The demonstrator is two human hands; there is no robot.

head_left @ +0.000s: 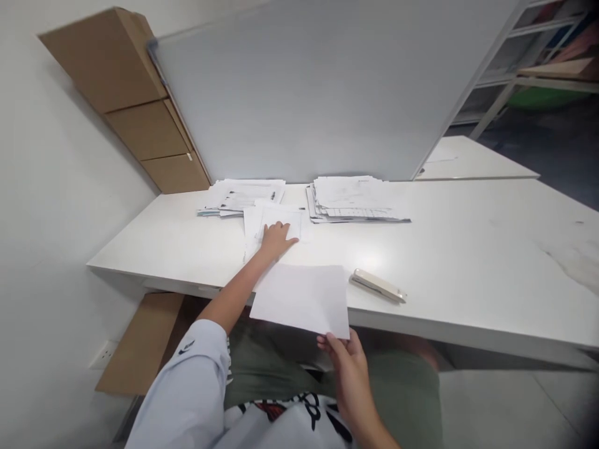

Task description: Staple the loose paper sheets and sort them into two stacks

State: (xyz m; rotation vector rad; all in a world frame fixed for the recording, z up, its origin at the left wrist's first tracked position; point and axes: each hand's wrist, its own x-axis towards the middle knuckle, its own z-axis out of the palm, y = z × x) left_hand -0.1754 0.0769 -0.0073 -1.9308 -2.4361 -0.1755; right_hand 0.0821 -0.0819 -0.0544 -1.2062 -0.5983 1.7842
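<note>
My right hand [346,358] pinches the near right corner of a blank white sheet of paper [304,293], thumb on top. The sheet reaches over the front edge of the desk. Farther in, my left hand [277,238] lies with fingers spread on some loose papers [290,219] on the desk top. To the right of the blank sheet a cream-coloured stapler [379,285] rests on the desk, apart from both hands.
Two stacks of printed papers, a left stack [248,194] and a right stack [355,198], lie at the back before a whiteboard panel [309,93]. Cardboard boxes [135,118] stand at the left wall. The white desk [468,249] extends right. An open cardboard flap [140,343] sits below left.
</note>
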